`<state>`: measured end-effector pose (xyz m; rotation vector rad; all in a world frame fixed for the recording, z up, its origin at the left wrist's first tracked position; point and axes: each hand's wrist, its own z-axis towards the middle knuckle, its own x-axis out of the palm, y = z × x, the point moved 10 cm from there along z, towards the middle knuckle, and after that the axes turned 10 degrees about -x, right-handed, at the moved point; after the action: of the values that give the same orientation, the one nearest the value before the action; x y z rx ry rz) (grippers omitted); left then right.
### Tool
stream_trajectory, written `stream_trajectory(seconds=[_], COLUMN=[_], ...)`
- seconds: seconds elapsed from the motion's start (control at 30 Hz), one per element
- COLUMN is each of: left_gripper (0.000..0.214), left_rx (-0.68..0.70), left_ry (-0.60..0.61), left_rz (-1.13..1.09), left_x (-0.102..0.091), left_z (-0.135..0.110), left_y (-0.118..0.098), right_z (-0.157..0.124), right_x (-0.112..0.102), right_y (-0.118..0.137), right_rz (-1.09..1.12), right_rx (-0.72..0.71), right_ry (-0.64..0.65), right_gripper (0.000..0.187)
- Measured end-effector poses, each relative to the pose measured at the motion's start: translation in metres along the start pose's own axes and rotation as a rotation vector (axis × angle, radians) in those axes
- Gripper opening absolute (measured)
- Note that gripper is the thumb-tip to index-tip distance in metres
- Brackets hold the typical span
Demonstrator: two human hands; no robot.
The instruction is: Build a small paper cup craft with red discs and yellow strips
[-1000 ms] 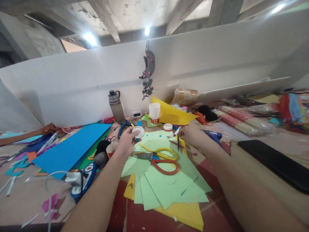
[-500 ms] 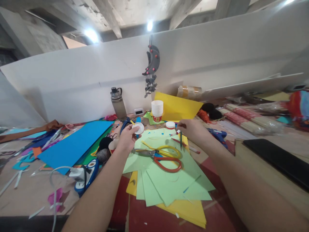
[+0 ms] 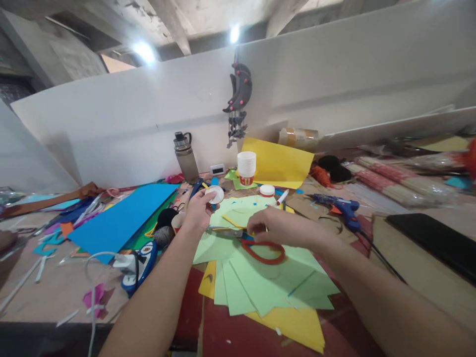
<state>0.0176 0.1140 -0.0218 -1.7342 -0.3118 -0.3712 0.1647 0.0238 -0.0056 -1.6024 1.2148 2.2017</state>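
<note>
My left hand [image 3: 197,210] is raised over the table, its fingers pinched on a small white round lid [image 3: 215,194]. My right hand [image 3: 280,227] reaches down onto the scissors [image 3: 260,245] that lie on a fan of light green paper sheets [image 3: 256,275]. Its fingers curl over the yellow handle, which it hides; the red handle loop shows just below the hand. A marker with a white body and red cap [image 3: 282,197] lies beyond the hand on the paper.
Blue paper sheet [image 3: 122,218] at left, with scraps around it. A grey water bottle [image 3: 186,158], stacked white cups [image 3: 246,167] and yellow paper [image 3: 277,163] stand at the back. Blue glue gun [image 3: 342,208] and a black slab [image 3: 439,243] at right. Yarn balls [image 3: 163,230] near my left wrist.
My right hand let go of the pen it held and came left and down onto the scissors' handles. My left hand kept the white lid, almost still.
</note>
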Motion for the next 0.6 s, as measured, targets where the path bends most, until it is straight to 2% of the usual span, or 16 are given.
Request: stream_trajectory(seconds=[0.1, 0.2, 0.3, 0.4, 0.5, 0.6], left_gripper=[0.026, 0.025, 0.025, 0.028, 0.029, 0.028], left_rx=[0.007, 0.009, 0.011, 0.013, 0.019, 0.027], left_ry=[0.005, 0.007, 0.009, 0.003, -0.004, -0.008], left_rz=[-0.004, -0.002, -0.005, -0.023, -0.032, -0.015], left_x=[-0.001, -0.001, -0.003, -0.006, -0.008, -0.007], left_z=[0.001, 0.002, 0.003, 0.005, 0.007, 0.007], left_y=[0.000, -0.001, -0.002, -0.004, -0.004, -0.004], right_z=[-0.001, -0.004, -0.007, -0.007, -0.010, -0.024], right_x=[0.012, 0.015, 0.016, 0.013, -0.008, -0.051], right_y=[0.009, 0.005, -0.003, -0.007, -0.016, -0.040], right_rz=[-0.150, -0.222, -0.214, -0.139, -0.080, -0.135], right_rx=[-0.009, 0.046, 0.079, 0.048, 0.086, 0.236], right_ry=[0.006, -0.032, -0.050, -0.064, -0.115, -0.272], right_gripper=[0.016, 0.023, 0.021, 0.022, 0.022, 0.021])
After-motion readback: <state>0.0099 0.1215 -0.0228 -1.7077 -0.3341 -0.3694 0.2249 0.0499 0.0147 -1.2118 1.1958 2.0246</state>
